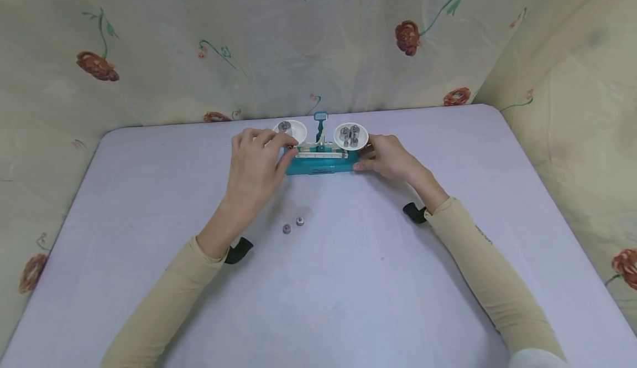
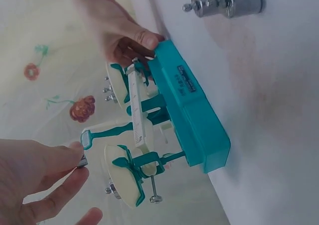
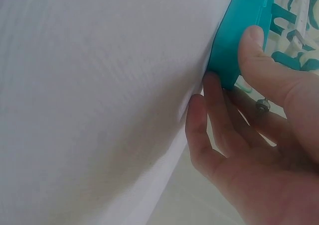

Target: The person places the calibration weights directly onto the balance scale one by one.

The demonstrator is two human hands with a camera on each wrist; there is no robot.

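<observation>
Two loose weights before teal balance; floral cloth behind.

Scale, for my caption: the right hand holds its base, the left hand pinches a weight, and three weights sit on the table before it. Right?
Only the count is off: two weights sit on the table before the scale, not three, as the head view shows.

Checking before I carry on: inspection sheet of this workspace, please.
Surface: pale lilac tabletop, faint brownish smudge.
Job's things: teal plastic-looking two-pan balance scale; silvery metal weights in both round white pans; two small silvery weights on the tabletop.
Clutter: nothing seen.
Hands: left hand pinches another small silvery weight near the left pan; right hand grips the scale's right end.
Cables: nothing seen.
Surroundings: cream floral sheeting behind and beside.
</observation>
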